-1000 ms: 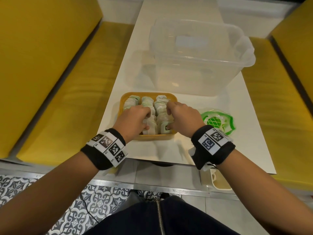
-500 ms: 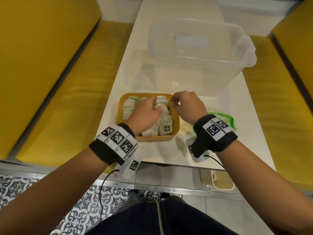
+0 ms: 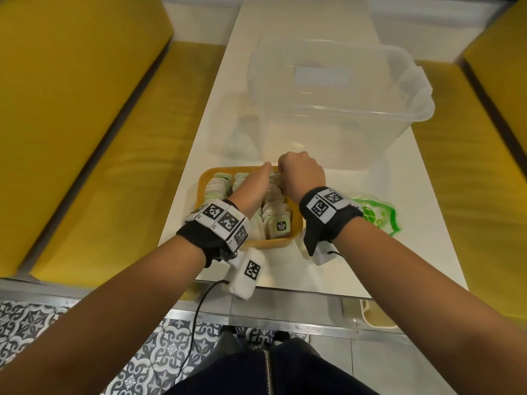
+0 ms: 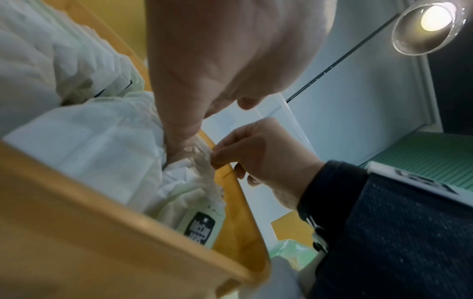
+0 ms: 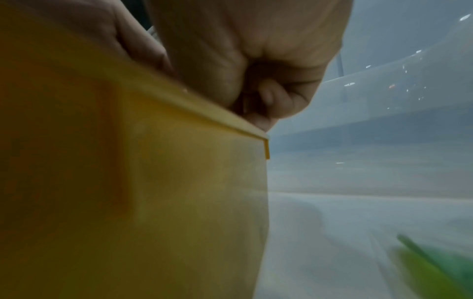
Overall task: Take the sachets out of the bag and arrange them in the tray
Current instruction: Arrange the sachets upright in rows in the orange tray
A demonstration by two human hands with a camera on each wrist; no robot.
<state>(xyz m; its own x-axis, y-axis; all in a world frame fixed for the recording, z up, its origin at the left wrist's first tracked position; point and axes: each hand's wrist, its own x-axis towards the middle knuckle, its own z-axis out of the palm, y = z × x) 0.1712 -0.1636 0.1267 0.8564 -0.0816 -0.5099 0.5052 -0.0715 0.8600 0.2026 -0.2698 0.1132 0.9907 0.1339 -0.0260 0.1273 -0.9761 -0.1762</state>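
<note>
A yellow tray (image 3: 273, 243) near the table's front edge is packed with rows of white and green sachets (image 3: 278, 225). My left hand (image 3: 253, 183) reaches across the tray with its fingers stretched out, pressing down among the sachets (image 4: 89, 141) by the far rim. At the tray's far right corner my right hand (image 3: 302, 175) is curled, and in the left wrist view its thumb and forefinger (image 4: 217, 159) pinch the crimped top of a sachet in the right row. The green bag (image 3: 376, 218) lies flat on the table to the right of the tray.
A large clear plastic bin (image 3: 328, 109) stands just behind the tray, close to both hands. Yellow bench seats (image 3: 99, 166) run along both sides of the narrow white table (image 3: 399, 266). The tray's outer wall (image 5: 153, 182) fills the right wrist view.
Both hands have moved from the tray's near half to its far edge. The right hand has gone to the far right corner and pinched a sachet top.
</note>
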